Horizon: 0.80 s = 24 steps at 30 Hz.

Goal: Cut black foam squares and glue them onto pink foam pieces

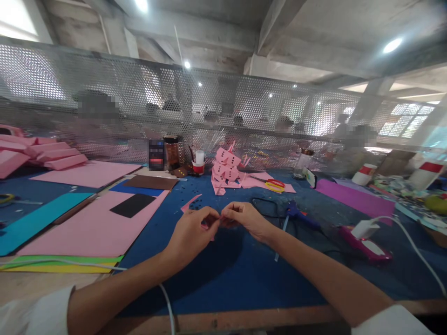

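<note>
My left hand [194, 231] and my right hand [244, 218] meet over the blue mat [223, 274] in the middle of the table. Both pinch a small pink paper piece [212, 226] between fingertips, the fingers closed on it. Most of the piece is hidden by my fingers. A pink paper scrap [190, 203] lies just beyond my left hand. Farther back stands a pile of folded pink paper pieces with dark dots [226, 172].
Large pink sheets [94, 228], a black square [132, 205], teal and green paper lie left. Red-and-yellow scissors [274, 184], a blue glue gun [296, 213], a charger on a pink phone [365, 238], purple paper [354, 197], jars and cups [198, 163] stand around. A perforated metal screen [223, 116] closes the back.
</note>
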### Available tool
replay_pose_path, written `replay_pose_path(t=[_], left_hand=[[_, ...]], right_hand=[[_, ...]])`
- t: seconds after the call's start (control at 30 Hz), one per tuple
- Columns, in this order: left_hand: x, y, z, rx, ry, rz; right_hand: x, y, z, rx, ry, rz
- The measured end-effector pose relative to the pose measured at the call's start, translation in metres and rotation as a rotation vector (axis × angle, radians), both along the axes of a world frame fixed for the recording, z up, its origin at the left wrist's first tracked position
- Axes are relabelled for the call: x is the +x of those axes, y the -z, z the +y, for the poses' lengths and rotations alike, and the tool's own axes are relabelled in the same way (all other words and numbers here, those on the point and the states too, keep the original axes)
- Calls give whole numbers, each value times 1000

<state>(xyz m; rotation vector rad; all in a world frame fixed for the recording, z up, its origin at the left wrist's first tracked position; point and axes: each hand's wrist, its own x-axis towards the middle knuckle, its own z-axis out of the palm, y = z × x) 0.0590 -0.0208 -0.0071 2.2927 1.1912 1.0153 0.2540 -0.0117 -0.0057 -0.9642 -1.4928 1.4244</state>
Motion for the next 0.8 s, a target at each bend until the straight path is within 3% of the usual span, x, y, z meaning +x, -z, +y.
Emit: replay_pose_path(t=[0.17,0.37,0.5,0.57,0.67,0.8], left_hand=[[0,-5,-4,58,-83,73],[0,-5,-2,55,-69,59],[-1,-5,-1,57,-62,51],[-1,-6,0,55,-67,46],[-2,-6,2,57,-75,25],[-4,-2,4,97,-54,3]], right_hand=[[-2,-3,-4,53,0,-47],[-5,-4,-6,105,-4,-105],[-6,-3,-5,226,67,-164],[-6,-3,-7,352,160,-204],[-4,-3,-12,688,272,-367],[-3,-1,-16,975,266,-611]])
